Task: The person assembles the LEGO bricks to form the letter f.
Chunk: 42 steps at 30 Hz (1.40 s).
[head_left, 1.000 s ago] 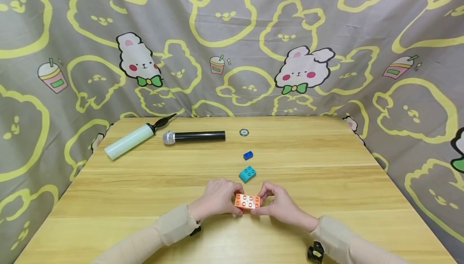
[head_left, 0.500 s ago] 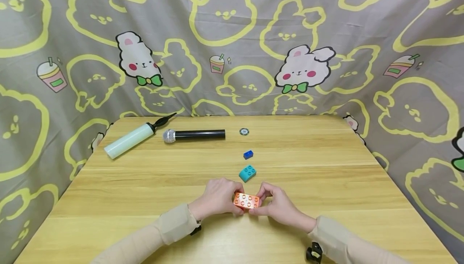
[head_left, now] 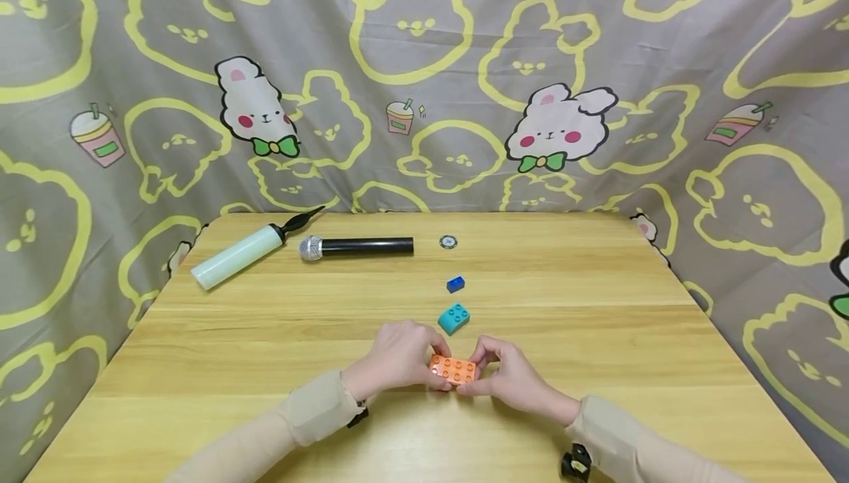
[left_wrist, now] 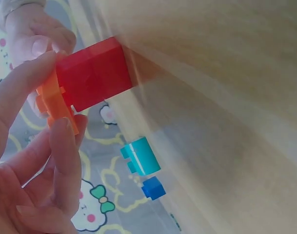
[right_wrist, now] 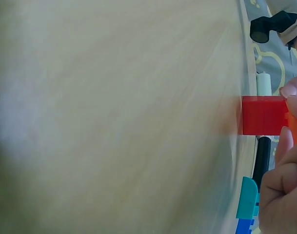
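In the head view my left hand (head_left: 398,359) pinches the left end of an orange toy building brick (head_left: 455,369), studs up. My right hand (head_left: 516,380) pinches its right end. Beneath the orange brick, a larger red block (left_wrist: 95,74) stands on the table in the left wrist view. The orange brick sits against the red block's top, slightly tilted, with a small gap showing on one side. The right wrist view shows the same red block (right_wrist: 263,116) with fingers at its top. A teal curved brick (head_left: 454,318) lies just beyond my hands.
A small blue brick (head_left: 455,285) lies behind the teal one, and a round chip (head_left: 448,242) farther back. A black microphone (head_left: 361,247) with a silver head and a pale green hand pump (head_left: 240,256) lie at the back left. A patterned curtain (head_left: 424,99) hangs behind the table.
The orange brick has tilted and shifted slightly under my fingers, and the shine on its top has faded. My left fingers have edged a little to the right. Other things stay put.
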Tool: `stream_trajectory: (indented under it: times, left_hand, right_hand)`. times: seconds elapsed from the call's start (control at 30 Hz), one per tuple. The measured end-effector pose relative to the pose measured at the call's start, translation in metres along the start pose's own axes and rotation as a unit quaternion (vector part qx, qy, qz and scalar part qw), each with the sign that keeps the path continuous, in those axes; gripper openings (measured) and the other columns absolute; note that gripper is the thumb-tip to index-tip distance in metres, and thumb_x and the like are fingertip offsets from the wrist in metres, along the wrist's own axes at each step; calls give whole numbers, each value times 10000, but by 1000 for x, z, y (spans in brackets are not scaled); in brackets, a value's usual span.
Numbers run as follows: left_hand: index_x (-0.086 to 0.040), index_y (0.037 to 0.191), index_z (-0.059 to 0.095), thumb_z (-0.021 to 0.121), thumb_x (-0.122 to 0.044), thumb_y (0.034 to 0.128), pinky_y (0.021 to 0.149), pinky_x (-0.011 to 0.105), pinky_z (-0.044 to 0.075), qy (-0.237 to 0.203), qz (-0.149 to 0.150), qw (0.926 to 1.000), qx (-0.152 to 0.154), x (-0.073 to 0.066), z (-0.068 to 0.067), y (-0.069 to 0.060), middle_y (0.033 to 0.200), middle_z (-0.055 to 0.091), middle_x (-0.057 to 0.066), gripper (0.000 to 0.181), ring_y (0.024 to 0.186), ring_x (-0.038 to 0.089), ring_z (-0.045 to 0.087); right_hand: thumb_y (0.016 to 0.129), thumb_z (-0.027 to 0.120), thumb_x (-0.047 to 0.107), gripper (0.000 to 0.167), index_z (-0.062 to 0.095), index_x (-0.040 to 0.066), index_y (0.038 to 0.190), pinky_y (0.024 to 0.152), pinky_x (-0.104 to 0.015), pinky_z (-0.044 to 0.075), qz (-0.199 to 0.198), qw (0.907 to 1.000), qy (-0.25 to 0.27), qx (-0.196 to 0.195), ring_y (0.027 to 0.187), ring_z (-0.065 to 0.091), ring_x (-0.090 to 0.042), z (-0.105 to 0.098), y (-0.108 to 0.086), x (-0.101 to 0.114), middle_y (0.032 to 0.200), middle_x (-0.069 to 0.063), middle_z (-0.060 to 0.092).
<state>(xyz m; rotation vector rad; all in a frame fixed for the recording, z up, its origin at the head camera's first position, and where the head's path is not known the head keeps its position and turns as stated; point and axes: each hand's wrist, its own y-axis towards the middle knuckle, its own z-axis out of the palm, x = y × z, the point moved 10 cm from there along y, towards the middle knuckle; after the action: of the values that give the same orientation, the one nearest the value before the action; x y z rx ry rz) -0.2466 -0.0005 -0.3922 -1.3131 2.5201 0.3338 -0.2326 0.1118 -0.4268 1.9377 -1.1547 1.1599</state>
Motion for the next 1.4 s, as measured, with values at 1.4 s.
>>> stream_trajectory:
  times: [1.4]
  left_hand:
    - [-308, 757, 682, 837, -514, 574, 484, 259, 268, 292, -70, 9995, 138, 1, 4, 3, 548, 430, -168, 316, 513, 31, 365]
  right_hand:
    - [716, 823, 200, 444, 623, 13, 1065, 889, -479, 418, 193, 9997, -155, -50, 898, 599, -181, -38, 5, -13, 873, -63, 688]
